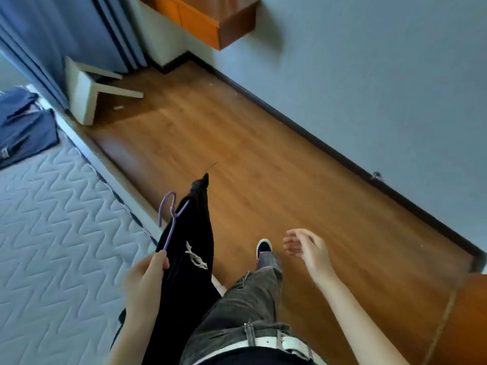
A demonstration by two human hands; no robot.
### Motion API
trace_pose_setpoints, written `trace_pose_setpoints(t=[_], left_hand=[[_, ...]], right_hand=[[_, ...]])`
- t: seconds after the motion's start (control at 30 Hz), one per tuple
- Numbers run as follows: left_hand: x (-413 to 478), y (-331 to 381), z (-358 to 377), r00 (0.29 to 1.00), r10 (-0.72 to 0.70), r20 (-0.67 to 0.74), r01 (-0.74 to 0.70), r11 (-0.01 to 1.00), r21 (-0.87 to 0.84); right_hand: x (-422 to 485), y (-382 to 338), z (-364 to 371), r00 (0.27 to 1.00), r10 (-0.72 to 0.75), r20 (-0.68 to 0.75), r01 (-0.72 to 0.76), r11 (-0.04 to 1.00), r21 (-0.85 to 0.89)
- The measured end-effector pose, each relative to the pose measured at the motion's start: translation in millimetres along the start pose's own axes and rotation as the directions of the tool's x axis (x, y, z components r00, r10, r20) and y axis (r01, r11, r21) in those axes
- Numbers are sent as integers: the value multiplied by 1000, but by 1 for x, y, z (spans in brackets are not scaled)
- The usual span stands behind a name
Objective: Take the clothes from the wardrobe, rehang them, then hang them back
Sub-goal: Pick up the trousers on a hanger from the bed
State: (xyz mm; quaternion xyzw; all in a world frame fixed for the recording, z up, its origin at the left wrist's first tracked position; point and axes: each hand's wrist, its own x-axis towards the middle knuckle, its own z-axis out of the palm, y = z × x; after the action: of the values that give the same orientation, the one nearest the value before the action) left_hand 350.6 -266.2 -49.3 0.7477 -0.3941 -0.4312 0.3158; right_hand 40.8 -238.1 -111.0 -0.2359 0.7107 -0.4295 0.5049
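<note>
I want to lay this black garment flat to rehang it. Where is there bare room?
The quilted mattress is bare from the left hand up to the blue bundle at its far end. The wooden floor lies open between the mattress edge and the skirting board. Crowded only by the curtain, where a white stool lies tipped.

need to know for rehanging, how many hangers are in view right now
1. A purple hanger carrying a black garment, gripped by the left hand near the mattress. The right hand is open and holds nothing. More hangers may be out of view.
</note>
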Motion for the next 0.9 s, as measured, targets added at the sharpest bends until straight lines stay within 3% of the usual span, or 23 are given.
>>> trace_pose_setpoints(t=[0.3, 0.43, 0.57, 0.7, 0.8, 0.9], left_hand=[[134, 148, 121, 980, 193, -39, -186, 975, 124], [188, 215, 159, 978, 202, -42, -193, 967, 164], [258, 260, 199, 984, 152, -93, -138, 980, 145], [327, 300, 236, 972, 66, -225, -47, 995, 88], [360, 324, 258, 922, -67, -380, 55, 998, -42], [377, 344, 272, 829, -234, -508, 161, 970, -183]], right_hand=[[201, -121, -56, 999, 14, 46, -9, 994, -105], [288, -184, -67, 997, 12, 79, 2, 983, -182], [386, -239, -57, 993, 12, 118, 14, 976, -219], [504, -292, -11, 964, 14, 266, 65, 956, -286], [584, -345, 44, 902, 46, 429, 116, 932, -343], [641, -404, 105, 815, 61, 576, 210, 896, -392]])
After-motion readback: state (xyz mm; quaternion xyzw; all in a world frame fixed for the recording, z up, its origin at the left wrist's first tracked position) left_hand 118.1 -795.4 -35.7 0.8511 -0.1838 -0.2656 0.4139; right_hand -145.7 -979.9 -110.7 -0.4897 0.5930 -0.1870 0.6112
